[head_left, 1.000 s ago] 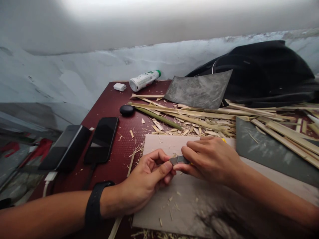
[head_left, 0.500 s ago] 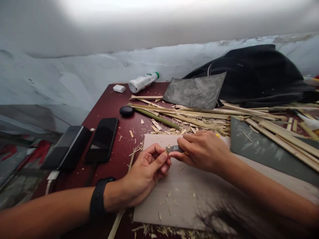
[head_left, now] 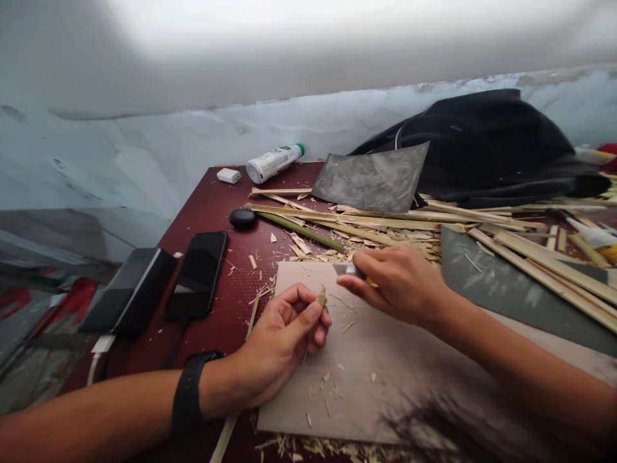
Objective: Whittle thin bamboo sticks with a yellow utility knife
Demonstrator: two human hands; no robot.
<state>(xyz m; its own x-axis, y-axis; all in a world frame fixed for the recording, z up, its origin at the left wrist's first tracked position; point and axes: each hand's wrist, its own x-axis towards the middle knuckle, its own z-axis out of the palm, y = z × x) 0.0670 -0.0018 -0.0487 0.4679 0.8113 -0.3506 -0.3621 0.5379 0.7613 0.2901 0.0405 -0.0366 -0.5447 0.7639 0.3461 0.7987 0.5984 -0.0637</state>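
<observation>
Between the thumb and fingers of my left hand (head_left: 284, 331) is a small bamboo piece (head_left: 321, 296), its pale tip pointing up. My right hand (head_left: 400, 283) is closed round a utility knife (head_left: 353, 271); the grey blade end sticks out to the left and a bit of yellow handle shows. A short gap separates the blade from the bamboo piece. Both hands are over a pale board (head_left: 357, 399) strewn with small shavings. How far the bamboo piece runs inside my left hand is hidden.
Bamboo strips (head_left: 385, 222) and chips lie behind the board, by grey sandpaper sheets (head_left: 371, 180). To the left are a phone (head_left: 197, 273), a black wallet-like case (head_left: 128, 289) and a black oval object (head_left: 243, 218). A white bottle (head_left: 274, 163) and black bag (head_left: 482, 145) are at the back.
The knife in my right hand has moved up and away from the bamboo piece, where its blade was against the tip. My left hand has stayed nearly in place.
</observation>
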